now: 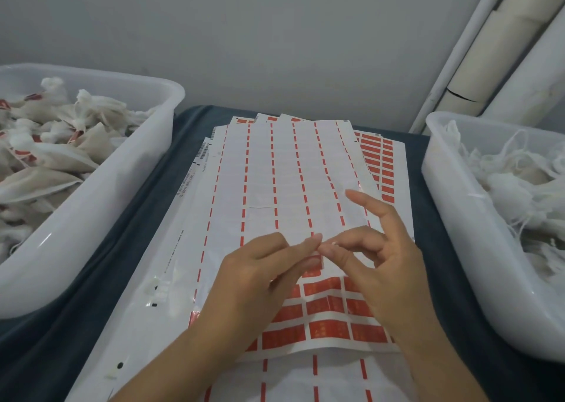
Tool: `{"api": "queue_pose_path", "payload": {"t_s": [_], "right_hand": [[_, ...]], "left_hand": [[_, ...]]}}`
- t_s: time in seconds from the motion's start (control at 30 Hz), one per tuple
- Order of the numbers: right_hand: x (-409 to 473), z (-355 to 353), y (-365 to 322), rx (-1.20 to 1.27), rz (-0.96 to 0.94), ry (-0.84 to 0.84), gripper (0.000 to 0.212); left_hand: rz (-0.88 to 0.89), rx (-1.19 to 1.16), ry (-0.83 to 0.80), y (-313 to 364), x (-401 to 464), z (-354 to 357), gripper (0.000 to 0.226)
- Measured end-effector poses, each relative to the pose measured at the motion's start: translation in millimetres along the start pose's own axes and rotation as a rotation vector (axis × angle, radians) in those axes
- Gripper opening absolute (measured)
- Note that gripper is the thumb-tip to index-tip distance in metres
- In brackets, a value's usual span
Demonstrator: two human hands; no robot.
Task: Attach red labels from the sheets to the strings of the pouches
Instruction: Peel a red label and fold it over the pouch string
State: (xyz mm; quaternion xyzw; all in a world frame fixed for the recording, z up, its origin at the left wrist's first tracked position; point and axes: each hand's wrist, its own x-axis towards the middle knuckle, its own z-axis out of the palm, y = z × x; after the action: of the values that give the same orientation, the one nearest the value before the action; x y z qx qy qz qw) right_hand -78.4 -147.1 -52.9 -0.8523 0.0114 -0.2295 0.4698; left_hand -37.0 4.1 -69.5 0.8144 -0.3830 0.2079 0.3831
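Both hands meet over the near part of the label sheets (275, 187), hiding what they pinch; a small pale bit shows at the right hand's (382, 267) thumb. The left hand (260, 273) pinches thumb to forefinger; the right's other fingers spread. Pouches (46, 145) fill the left tub (91, 218); the right tub (458, 249) is cut off.

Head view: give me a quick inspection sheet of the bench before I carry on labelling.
Surface: dark cloth over the table.
Job's things: label sheets stacked mid-table, the top one mostly peeled, red labels left at its near end; left tub holds pouches, some showing red tags; right tub holds pouches with loose strings.
Clutter: nothing seen.
Grippers: left hand and right hand meet fingertip to fingertip over the sheet, pinching something small; what it is cannot be told.
Cables: nothing seen.
Surroundings: grey wall, white pipes at right.
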Motion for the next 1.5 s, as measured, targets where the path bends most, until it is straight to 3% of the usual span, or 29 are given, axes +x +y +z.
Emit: {"api": "queue_pose_path", "payload": {"t_s": [0.17,0.27,0.33,0.4,0.5,0.6,0.8,1.0,1.5], "right_hand": [[-2.2,0.6,-3.4,-0.107,-0.068,0.064,0.049],[-3.5,0.4,-5.0,-0.045,-0.041,0.118,0.045],[-4.2,1.6,-6.2,0.135,0.053,0.144,0.044],[-4.3,4.0,-7.7,0.315,0.165,0.117,0.045],[-6.5,11.8,-11.9,0.383,0.243,0.008,0.041],[-9.8,18.6,-13.6,0.426,0.299,-0.064,0.039],[-11.9,22.3,-10.9,0.454,0.365,-0.05,0.043],[-11.7,21.1,-9.9,0.466,0.365,0.005,0.034],[-11.9,20.3,-10.4,0.46,0.324,0.029,0.029]], "left_hand": [[0.003,0.077,-0.014,-2.5,-2.6,1.6,0.025],[-0.052,0.046,0.023,-0.7,-1.9,1.3,0.025],[-0.189,-0.117,0.081,4.4,1.2,-2.5,0.022],[-0.434,-0.399,0.131,11.0,5.1,-7.6,0.019],[-0.76,-0.775,0.167,13.0,8.4,-11.0,0.025],[-0.875,-0.975,0.166,11.2,9.0,-11.8,0.029],[-0.833,-1.1,0.105,10.3,5.3,-4.0,0.024],[-0.833,-1.136,0.096,8.7,3.9,-2.6,0.03],[-0.818,-1.111,0.078,13.3,2.9,-4.0,0.022]]}}
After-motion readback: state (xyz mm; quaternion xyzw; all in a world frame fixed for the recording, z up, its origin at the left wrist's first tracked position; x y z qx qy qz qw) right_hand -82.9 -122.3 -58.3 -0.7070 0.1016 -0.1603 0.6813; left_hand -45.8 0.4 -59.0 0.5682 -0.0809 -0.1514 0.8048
